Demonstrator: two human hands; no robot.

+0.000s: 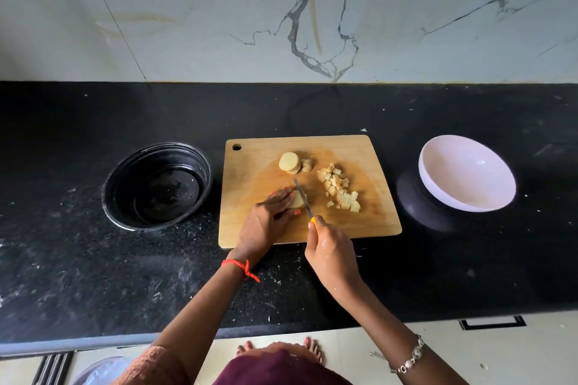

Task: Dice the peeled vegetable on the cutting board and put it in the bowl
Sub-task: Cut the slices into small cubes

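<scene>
A wooden cutting board (256, 166) lies on the black counter. My left hand (269, 216) presses a pale vegetable slice (296, 201) flat on the board, fingers over it. My right hand (331, 251) grips a yellow-handled knife (302, 195), its blade set along the slice's right side. A stack of round slices (289, 161) sits further back on the board. A heap of diced pieces (339, 187) lies to the right of the blade. The white bowl (466, 172) stands right of the board with nothing in it.
A black round container (158, 186) stands left of the board. A marble wall rises behind the counter (469, 259). The counter's front edge runs just in front of my arms, with floor and a drawer handle (492, 322) below.
</scene>
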